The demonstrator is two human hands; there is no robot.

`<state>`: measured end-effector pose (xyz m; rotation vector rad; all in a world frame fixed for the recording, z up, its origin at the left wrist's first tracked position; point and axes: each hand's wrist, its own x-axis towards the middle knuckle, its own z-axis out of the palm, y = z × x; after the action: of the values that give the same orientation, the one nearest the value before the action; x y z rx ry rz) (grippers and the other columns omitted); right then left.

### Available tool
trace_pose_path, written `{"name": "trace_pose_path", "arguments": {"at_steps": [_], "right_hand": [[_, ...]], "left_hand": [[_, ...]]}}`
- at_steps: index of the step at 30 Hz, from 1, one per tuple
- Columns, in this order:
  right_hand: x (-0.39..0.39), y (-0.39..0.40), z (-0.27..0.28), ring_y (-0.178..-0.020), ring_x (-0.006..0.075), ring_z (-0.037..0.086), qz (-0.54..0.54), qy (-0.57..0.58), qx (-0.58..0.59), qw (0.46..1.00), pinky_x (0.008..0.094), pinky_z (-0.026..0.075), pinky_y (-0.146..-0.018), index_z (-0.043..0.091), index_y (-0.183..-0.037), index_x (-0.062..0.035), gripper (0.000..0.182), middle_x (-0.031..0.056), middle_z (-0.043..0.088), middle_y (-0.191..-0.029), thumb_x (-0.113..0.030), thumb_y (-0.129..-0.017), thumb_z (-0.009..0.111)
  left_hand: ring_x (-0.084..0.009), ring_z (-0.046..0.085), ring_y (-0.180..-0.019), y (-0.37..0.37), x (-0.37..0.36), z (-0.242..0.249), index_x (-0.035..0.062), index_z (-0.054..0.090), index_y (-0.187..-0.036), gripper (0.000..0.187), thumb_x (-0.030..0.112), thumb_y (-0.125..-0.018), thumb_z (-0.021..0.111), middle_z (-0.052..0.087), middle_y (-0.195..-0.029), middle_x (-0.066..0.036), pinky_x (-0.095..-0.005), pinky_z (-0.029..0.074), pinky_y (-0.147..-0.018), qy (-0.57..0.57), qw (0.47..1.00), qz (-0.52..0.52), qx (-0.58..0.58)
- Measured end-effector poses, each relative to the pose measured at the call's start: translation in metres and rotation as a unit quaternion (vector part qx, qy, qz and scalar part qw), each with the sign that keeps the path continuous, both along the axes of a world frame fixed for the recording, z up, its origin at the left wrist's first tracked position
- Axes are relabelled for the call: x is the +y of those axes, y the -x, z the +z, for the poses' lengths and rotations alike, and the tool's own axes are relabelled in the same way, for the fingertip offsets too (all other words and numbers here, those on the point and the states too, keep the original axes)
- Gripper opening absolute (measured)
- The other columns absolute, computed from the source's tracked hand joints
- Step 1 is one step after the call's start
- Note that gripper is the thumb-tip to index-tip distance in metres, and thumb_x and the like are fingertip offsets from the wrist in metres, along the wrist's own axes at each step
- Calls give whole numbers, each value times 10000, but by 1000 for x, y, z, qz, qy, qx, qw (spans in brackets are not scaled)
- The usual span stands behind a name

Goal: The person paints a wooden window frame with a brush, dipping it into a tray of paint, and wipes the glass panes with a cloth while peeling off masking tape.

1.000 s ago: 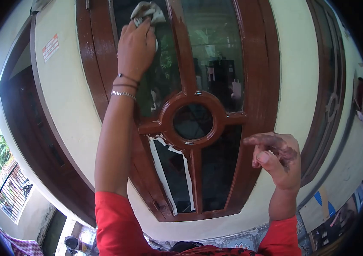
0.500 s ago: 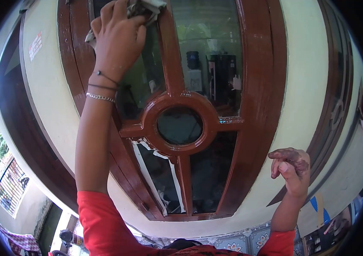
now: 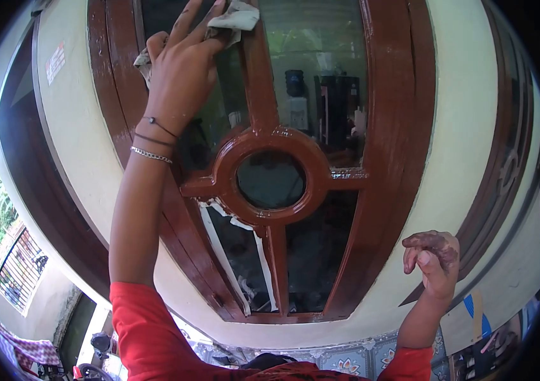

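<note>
My left hand (image 3: 184, 70) is raised at the upper left window pane, pressing a crumpled whitish rag (image 3: 238, 18) against the glass and frame. Its fingers are partly spread over the rag, and some fingertips are cut off by the top edge. The brown wooden window frame (image 3: 263, 209) has a round pane (image 3: 271, 181) at its middle. My right hand (image 3: 433, 257) hangs in the air at the lower right, loosely curled and holding nothing visible. Brown smears cover its fingers and palm.
White masking strips (image 3: 266, 270) edge the lower left pane. Cream wall (image 3: 466, 95) surrounds the frame, with another window (image 3: 508, 152) at right. Patterned tiles (image 3: 346, 363) lie below. A water dispenser (image 3: 295, 105) shows in the glass. A barred opening (image 3: 21, 270) is at left.
My left hand has shifted slightly down and right with the rag, and its fingers are spread more. The right hand keeps nearly the same pose; the view has shifted a little.
</note>
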<state>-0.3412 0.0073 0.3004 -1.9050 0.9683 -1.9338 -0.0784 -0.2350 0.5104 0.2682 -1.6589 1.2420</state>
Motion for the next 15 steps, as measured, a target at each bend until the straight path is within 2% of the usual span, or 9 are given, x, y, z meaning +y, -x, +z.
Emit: {"name": "trace_pose_path", "arguments": {"at_steps": [1,2,4,5,6,8,12,13,15], "right_hand": [[0,-3,-1,-541,149,595,2,-2,-1,1000,258,484,-499,648,-946,48,226,195,662,-850,-140,-828,608],[-1,-5,-1,-540,150,594,13,5,-8,1000,259,481,-497,650,-944,48,226,193,662,-851,-142,-827,610],[-2,-11,0,-540,152,592,24,6,-12,1000,260,478,-494,653,-942,47,227,190,662,-851,-144,-827,612],[-2,-13,-1,-541,153,592,22,10,-14,1000,260,476,-493,653,-945,47,227,189,663,-854,-145,-830,610],[-4,-15,-2,-542,154,592,18,19,-17,1000,260,475,-492,654,-947,46,228,188,663,-857,-146,-833,608],[-5,-15,-8,-540,155,591,22,21,-17,999,261,473,-488,653,-957,45,231,187,663,-863,-145,-835,609],[-15,-22,-13,-534,156,582,56,5,-25,998,255,465,-484,649,-990,35,234,181,663,-889,-142,-845,604],[-19,-26,-14,-534,156,582,54,2,-27,998,255,465,-484,649,-990,35,234,181,663,-889,-142,-845,604],[-26,-38,-14,-536,150,575,56,-6,-43,997,244,457,-486,650,-1008,21,232,171,666,-890,-143,-853,596]], "left_hand": [[-247,427,-1238,-4,-8,5,67,662,-972,275,6,-751,510,592,-1171,-89,-414,341,-906,17,1000,-11,-9],[-247,427,-1238,-6,-21,17,67,662,-972,275,6,-751,510,592,-1171,-89,-414,341,-906,17,1000,-10,-8],[-233,381,-1293,-7,-44,41,75,661,-987,300,-13,-738,521,535,-1283,-79,-397,338,-913,-66,996,-14,55],[-233,294,-1354,-3,-51,47,87,689,-910,266,-22,-710,552,424,-1405,-64,-393,324,-939,-99,991,-75,54],[-233,294,-1354,1,-39,44,87,689,-910,266,-22,-710,552,424,-1405,-64,-393,324,-939,-97,991,-75,52],[-271,175,-1398,5,-6,24,61,685,-835,208,1,-689,550,349,-1456,-89,-405,270,-998,-65,997,4,35],[-292,131,-1409,-12,2,-18,105,700,-841,225,8,-688,566,259,-1504,-63,-454,222,-1037,-146,989,-16,-30],[-292,131,-1409,-15,-1,-28,105,700,-841,225,8,-688,566,259,-1504,-63,-454,222,-1037,-149,988,-18,-33],[-276,327,-1309,-17,-7,-44,142,712,-799,153,66,-718,608,428,-1394,-77,-409,332,-913,-81,996,-22,-40]]}}
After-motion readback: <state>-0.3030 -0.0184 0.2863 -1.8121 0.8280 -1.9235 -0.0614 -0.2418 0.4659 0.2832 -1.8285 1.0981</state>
